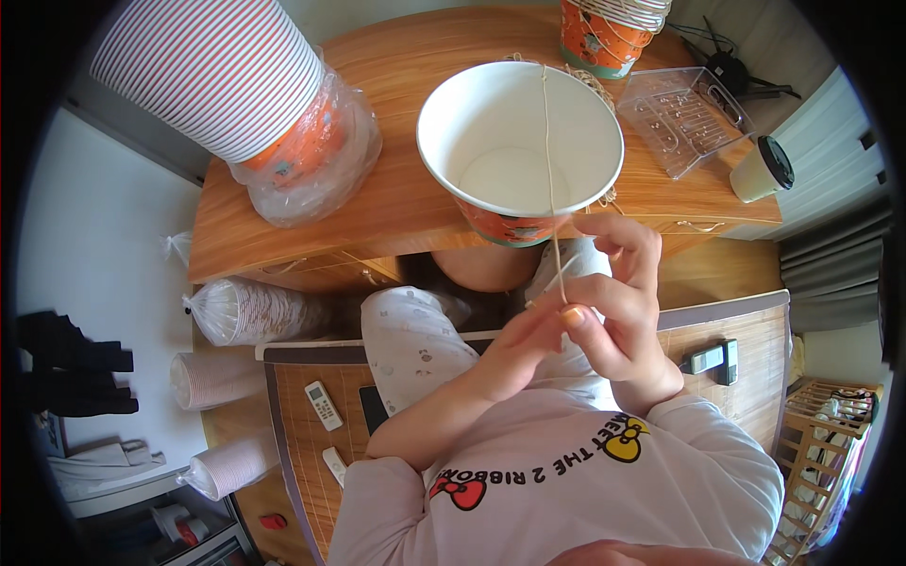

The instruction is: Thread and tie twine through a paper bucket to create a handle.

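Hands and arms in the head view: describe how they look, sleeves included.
The left hand and right hand wear no gloves; no rings or bracelets show. The forearms are bare, and plain, loose, whitish sleeves end near the elbows.

A cream takeaway cup with a black lid (pixel 763 170) stands at the right end of the brown wood-grain desk (pixel 396 222). A black device with rod-shaped arms (pixel 728 71) sits farther back. A white remote control with dark keys (pixel 324 406) lies on the dark-bordered tan slatted mat (pixel 764 330), left side. A grey pleated curtain (pixel 835 283) hangs at right, above a light-wood slatted rack (pixel 812 462). A small red object (pixel 273 521), apparently plastic, lies on the floor.
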Demonstrator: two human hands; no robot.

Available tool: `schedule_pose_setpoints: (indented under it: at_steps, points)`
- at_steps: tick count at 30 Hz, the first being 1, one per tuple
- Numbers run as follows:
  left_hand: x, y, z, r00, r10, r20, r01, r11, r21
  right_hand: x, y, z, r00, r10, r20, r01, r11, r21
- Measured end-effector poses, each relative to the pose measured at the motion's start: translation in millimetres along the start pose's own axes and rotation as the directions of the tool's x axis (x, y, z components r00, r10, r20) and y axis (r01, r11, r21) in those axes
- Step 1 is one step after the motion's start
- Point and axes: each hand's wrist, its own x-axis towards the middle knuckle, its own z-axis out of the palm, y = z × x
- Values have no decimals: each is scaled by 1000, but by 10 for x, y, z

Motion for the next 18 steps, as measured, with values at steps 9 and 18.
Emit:
schedule_pose_setpoints:
  at_steps: [9, 18]
  points:
    - [27, 82, -233, 918, 337, -208, -383, 887, -257, -163, 98, 6, 993, 89, 83, -87, 996, -24]
    - [-4, 351, -194, 835, 509, -210, -540, 833, -126, -149, 102, 36, 993, 88, 80, -86, 996, -29]
